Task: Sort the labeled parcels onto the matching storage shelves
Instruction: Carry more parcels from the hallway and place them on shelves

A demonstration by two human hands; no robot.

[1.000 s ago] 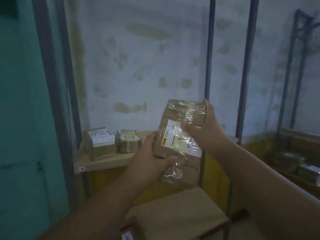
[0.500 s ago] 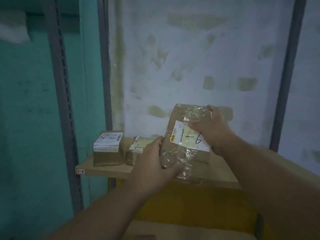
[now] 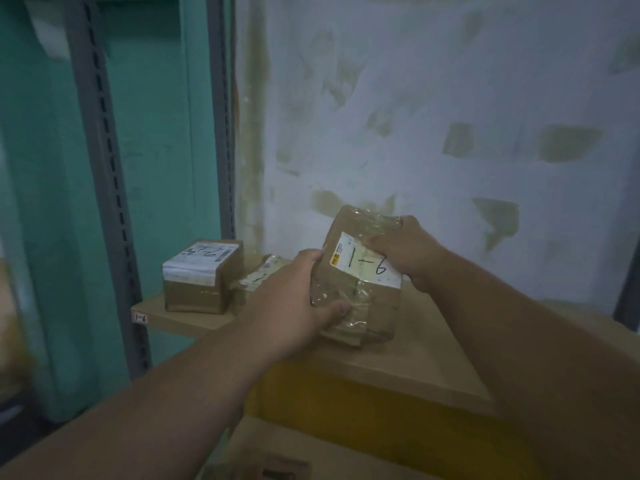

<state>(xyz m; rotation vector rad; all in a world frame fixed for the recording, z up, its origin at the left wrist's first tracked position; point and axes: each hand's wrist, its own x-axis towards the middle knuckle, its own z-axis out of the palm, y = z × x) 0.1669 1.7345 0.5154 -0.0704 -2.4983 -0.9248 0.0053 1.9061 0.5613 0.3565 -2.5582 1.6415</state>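
Two hands — left hand (image 3: 294, 299), right hand (image 3: 405, 251) — clamp fingers on the "1-6" parcel (image 3: 360, 292), at the wooden shelf's (image 3: 415, 348) front edge.

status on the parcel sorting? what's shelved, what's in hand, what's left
Done: two parcels, a taped box and a smaller one, sit on the shelf tagged 1-6. In hand: the left hand and right hand grip a parcel marked 1-6, at or just above that shelf. Left: letting go. Any other parcels are out of view.
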